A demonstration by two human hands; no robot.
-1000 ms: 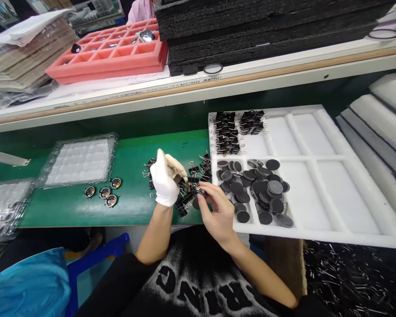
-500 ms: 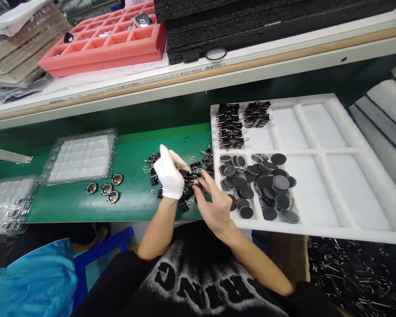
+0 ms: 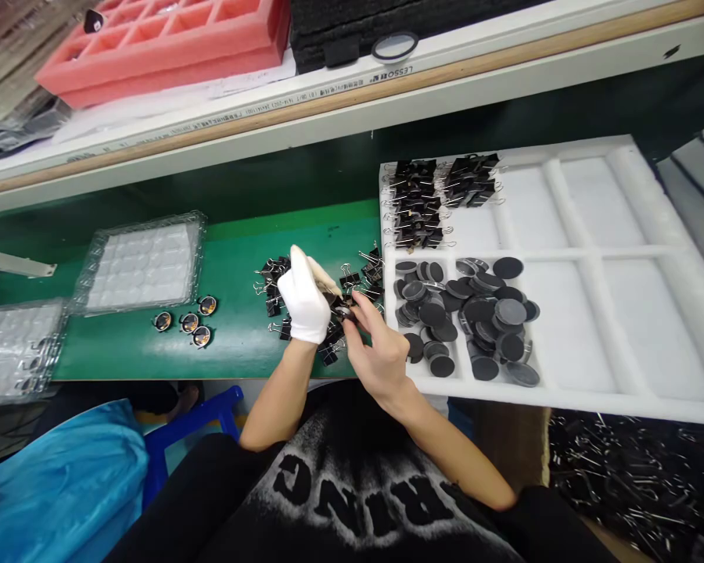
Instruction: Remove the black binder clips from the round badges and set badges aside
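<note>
My left hand [image 3: 306, 301], in a white glove, is closed on a small dark piece over the green table [image 3: 258, 356]. My bare right hand [image 3: 378, 344] pinches the same piece from the right, its fingertips close to the glove. The piece is largely hidden between the fingers; a black binder clip seems to be part of it. Loose black binder clips [image 3: 274, 274] lie around both hands. On the right, a white tray [image 3: 587, 252] holds dark round discs [image 3: 479, 311] in its near compartments and rows of black clips [image 3: 414, 205] in its far ones.
Several small round pieces [image 3: 201, 336] and clear plastic trays [image 3: 144, 274] lie to the left. A shelf edge [image 3: 328, 94] with a red foam tray [image 3: 170, 47] crosses behind. A person in blue [image 3: 76, 477] is at lower left; more clips [image 3: 639, 477] fill the lower right.
The view has shifted, so the shelf sits higher in the picture and the white tray looks larger. Both hands stay together at the piece, with the right fingers slightly changed in pose.
</note>
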